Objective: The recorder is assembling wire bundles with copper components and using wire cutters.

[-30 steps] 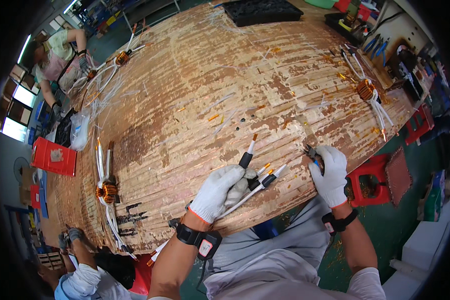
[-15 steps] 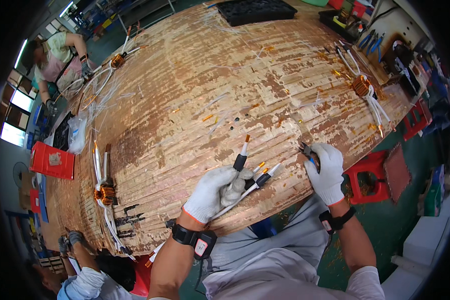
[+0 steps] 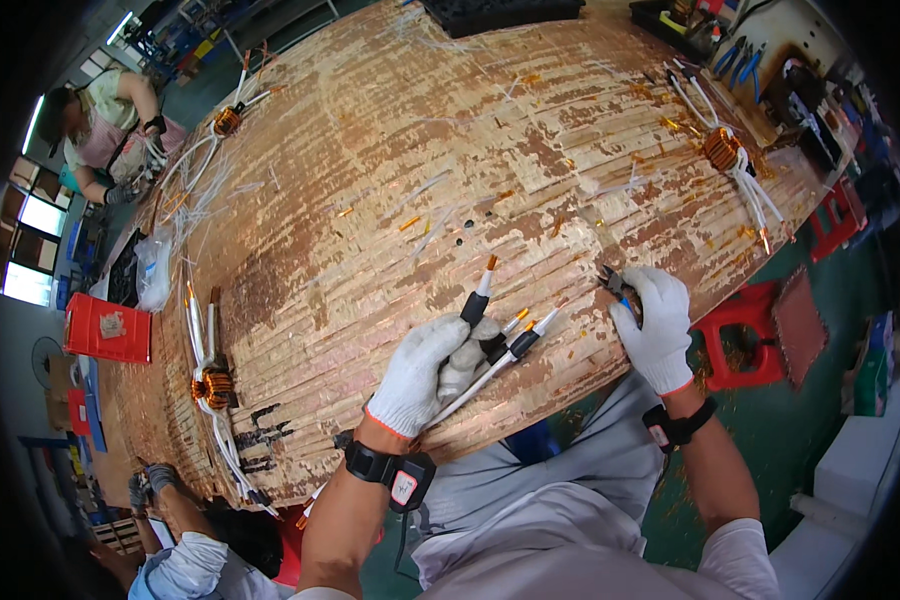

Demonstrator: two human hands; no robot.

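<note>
My left hand (image 3: 432, 367), in a white glove, grips a bundle of white sleeved wires (image 3: 505, 335) with black bands and copper-coloured tips that fan out over the worn wooden table (image 3: 390, 180). My right hand (image 3: 655, 325), also gloved, holds small pliers (image 3: 615, 287) with blue handles, their jaws resting on the table just right of the wire tips. The two hands are a short way apart near the table's front edge.
Copper coils with white leads lie at the left front (image 3: 213, 385), far left (image 3: 228, 121) and far right (image 3: 722, 150). Red stools (image 3: 740, 345) stand right of me. One person (image 3: 110, 120) works at the far left, another (image 3: 170, 560) at the lower left. A red bin (image 3: 107, 328) sits left.
My left hand has kept hold of the wire bundle and my right hand the pliers; both stay near the same spot, with only a slight shift of view.
</note>
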